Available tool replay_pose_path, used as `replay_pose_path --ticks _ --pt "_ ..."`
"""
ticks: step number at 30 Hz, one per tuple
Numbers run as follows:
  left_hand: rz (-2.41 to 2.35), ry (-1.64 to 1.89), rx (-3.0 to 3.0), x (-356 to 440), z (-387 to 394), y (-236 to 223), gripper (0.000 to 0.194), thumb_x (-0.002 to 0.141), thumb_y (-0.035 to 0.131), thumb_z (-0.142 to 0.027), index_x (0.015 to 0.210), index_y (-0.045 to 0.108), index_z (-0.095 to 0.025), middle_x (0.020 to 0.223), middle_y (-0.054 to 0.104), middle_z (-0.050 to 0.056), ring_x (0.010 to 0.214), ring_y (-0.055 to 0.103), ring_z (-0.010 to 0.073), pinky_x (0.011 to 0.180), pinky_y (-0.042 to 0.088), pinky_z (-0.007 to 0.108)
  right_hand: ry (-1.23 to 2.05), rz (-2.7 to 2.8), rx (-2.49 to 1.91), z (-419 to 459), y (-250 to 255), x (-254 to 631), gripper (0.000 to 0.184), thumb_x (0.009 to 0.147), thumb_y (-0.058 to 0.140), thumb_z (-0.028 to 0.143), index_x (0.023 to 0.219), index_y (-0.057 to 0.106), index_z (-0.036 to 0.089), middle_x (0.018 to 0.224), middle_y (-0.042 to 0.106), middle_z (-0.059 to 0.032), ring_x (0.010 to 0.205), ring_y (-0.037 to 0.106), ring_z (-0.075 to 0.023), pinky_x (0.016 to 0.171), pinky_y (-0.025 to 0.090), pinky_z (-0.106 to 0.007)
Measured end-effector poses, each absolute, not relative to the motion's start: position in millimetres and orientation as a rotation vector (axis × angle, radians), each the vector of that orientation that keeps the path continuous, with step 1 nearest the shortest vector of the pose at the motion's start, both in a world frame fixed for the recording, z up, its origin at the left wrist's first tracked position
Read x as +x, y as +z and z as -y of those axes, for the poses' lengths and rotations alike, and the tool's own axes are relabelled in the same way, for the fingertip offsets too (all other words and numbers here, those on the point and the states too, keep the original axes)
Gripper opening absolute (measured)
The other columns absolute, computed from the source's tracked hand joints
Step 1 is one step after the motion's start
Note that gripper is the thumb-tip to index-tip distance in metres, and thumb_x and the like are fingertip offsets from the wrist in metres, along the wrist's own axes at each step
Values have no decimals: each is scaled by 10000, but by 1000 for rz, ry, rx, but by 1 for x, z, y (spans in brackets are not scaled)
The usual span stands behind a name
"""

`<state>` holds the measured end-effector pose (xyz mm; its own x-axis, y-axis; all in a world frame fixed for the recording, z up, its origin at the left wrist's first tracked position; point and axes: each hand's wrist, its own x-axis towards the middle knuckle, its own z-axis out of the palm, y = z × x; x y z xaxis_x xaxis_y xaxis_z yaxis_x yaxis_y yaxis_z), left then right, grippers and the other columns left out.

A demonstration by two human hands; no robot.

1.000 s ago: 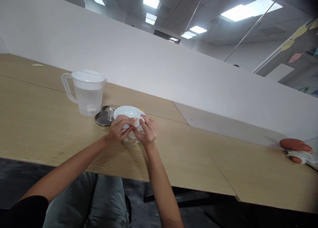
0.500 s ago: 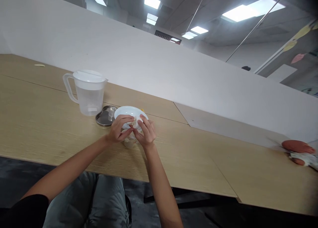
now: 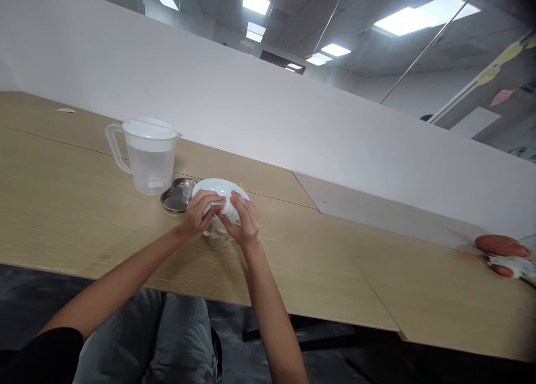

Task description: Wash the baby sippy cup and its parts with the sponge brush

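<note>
Over the front of a white bowl [image 3: 216, 185], my left hand [image 3: 200, 212] and my right hand [image 3: 245, 221] meet with fingertips closed on one small white rounded object [image 3: 228, 206]. Its left part looks paler yellow and is partly covered by my left fingers, so its exact kind cannot be made out. Just below the hands stands a small clear cup [image 3: 217, 240], partly hidden, with whitish bits about it. Left of the bowl lies a shiny metal kidney-shaped tray [image 3: 171, 200], holding a small clear item.
A translucent lidded pitcher [image 3: 151, 163] of clear liquid stands behind the tray. A low white wall [image 3: 251, 110] runs along the back of the wooden table [image 3: 104, 228]. A reddish-brown object [image 3: 500, 245] lies at the far right. Something small and yellow [image 3: 240, 185] shows behind the bowl.
Both hands have shifted slightly left, still on the white object. The object has turned or tilted a little between the fingers. Tray, bowl and pitcher stay in place.
</note>
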<state>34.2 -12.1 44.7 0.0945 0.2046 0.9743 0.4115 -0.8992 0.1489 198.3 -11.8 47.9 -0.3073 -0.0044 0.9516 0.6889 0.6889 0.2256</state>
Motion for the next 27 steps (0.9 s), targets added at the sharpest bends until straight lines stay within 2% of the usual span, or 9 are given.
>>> replay_pose_path --ticks 7,12,17,21,27 --pt "601 -1988 -2222 35 10 44 238 987 443 -276 1047 647 -169 948 687 81 910 637 172 798 520 322 -699 1803 -529 12 49 199 608 867 657 435 1349 454 125 1135 684 -187 1071 671 -261 867 593 -402" --pt "615 -2016 -2236 36 11 46 264 996 426 -288 1001 660 -167 910 695 73 886 646 166 781 521 307 -725 1815 -573 12 47 200 558 902 612 430 1337 458 117 1115 687 -187 1050 678 -261 851 602 -407" --pt "565 -2049 -2241 36 12 50 241 994 428 -238 982 656 -163 881 690 64 853 641 150 768 514 289 -665 1817 -526 12 46 198 636 891 620 434 1397 393 123 1140 680 -187 1081 665 -271 877 592 -415" --pt "577 -2071 -2276 34 11 51 280 1002 409 -273 932 661 -171 837 689 48 809 642 143 747 509 283 -649 1800 -483 13 46 196 645 910 587 436 1433 351 141 1145 677 -184 1081 663 -278 856 597 -420" --pt "634 -2093 -2323 30 8 52 325 1000 407 -314 876 671 -169 835 698 49 800 650 143 727 499 274 -619 1811 -468 13 47 194 635 918 564 457 1431 373 137 1139 678 -184 1067 665 -292 827 601 -438"
